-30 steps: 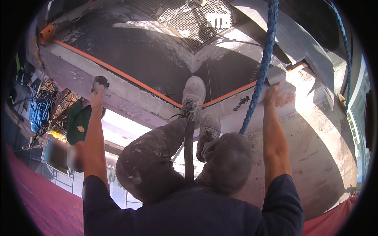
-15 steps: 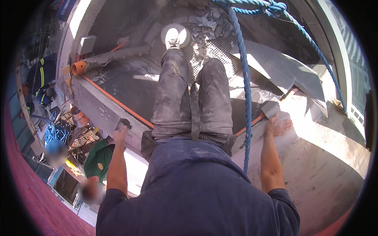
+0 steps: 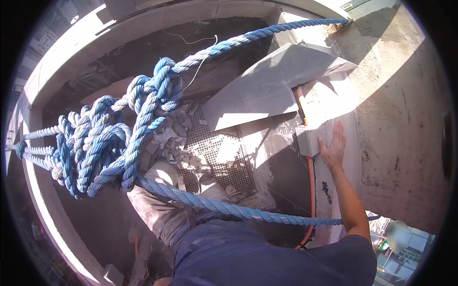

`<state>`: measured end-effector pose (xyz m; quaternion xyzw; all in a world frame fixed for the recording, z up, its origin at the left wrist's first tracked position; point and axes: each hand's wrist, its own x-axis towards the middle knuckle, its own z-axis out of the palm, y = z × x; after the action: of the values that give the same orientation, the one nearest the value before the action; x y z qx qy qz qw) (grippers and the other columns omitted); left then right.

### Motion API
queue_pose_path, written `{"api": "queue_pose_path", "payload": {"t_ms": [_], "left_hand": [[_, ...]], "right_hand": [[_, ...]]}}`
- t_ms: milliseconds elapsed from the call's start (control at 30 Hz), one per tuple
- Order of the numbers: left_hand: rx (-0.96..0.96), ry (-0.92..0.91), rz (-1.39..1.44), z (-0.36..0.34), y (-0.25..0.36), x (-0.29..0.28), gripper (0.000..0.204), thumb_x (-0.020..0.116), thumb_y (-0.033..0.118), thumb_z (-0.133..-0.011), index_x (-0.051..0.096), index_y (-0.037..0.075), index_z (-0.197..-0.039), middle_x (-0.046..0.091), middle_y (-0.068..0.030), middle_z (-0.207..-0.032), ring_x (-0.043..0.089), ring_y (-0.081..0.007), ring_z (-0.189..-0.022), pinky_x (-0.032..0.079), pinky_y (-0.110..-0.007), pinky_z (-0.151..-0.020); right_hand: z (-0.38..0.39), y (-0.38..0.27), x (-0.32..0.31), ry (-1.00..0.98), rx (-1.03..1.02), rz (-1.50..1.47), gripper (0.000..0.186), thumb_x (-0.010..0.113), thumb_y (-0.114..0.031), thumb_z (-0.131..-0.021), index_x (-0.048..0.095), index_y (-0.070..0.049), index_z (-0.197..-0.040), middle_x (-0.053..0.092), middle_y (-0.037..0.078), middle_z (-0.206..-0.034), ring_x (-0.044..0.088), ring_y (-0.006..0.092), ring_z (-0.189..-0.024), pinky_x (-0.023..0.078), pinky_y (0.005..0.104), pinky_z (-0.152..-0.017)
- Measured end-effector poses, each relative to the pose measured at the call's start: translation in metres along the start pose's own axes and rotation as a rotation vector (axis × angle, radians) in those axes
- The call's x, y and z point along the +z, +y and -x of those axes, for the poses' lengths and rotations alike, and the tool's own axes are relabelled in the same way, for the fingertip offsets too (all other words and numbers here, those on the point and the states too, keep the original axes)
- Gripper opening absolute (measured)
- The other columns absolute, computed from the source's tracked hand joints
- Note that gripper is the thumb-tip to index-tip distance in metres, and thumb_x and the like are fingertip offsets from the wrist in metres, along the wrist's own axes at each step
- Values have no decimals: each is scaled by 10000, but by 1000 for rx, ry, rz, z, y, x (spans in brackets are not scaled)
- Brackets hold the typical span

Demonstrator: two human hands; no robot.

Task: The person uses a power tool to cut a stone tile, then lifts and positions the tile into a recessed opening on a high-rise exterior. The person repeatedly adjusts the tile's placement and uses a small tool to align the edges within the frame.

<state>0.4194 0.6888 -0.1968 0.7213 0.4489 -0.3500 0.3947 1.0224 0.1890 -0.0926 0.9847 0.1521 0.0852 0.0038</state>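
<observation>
Blue rope (image 3: 119,143), bunched in a thick knot at the left and running off to the top right corner and across the person's lap, hangs over a dusty concrete pit with a metal grate (image 3: 217,152) on its floor. Left hand is out of view, so I cannot tell its state; the right hand (image 3: 332,145) lies flat, fingers spread, on the concrete ledge (image 3: 343,119) beside an orange cable (image 3: 312,181). Judging by this, the person is bracing while climbing, and any shift needs firm footing first.
</observation>
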Motion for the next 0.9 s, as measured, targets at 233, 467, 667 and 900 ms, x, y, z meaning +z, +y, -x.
{"api": "queue_pose_path", "payload": {"t_ms": [233, 467, 667, 900], "left_hand": [[361, -577, -706, -39, 116, -126, 481, 805, 460, -840, 812, 29, -1053, 795, -212, -1016, 766, -350, -939, 590, -494, -936], [691, -375, -1153, -127, 297, -104, 544, 820, 405, -822, 812, 52, -1236, 797, -257, -1200, 776, -411, -1077, 598, -495, -988], [1339, -618, -797, -78, 421, 27, 720, 783, 347, -984, 554, 52, -1600, 724, -291, -1373, 749, -403, -1231, 597, -490, -1017], [1531, -809, -338, -37, 553, 61, 632, 714, 125, -1072, 482, 4, -1647, 594, -246, -1584, 662, -315, -1348, 608, -411, -1007]], "right_hand": [[24, 15, 1, -157, 68, 50, 974, 709, -419, -1012, 226, -3, -1748, 251, 214, -1816, 200, 383, -1694, 221, 580, -1341], [-42, -41, -194, -790, 123, -353, 742, 613, -622, -1035, 721, -7, -1437, 756, 204, -1389, 727, 333, -1286, 546, 437, -1113], [76, -64, -317, 228, 12, -60, 226, 642, -117, -984, 704, 24, -1150, 724, 159, -754, 700, 251, -648, 573, 423, -663], [233, -156, -200, 1135, 580, -324, 368, 742, -78, -1028, 609, -7, -692, 571, 47, -549, 454, 41, -501, 350, 278, -459]]}}
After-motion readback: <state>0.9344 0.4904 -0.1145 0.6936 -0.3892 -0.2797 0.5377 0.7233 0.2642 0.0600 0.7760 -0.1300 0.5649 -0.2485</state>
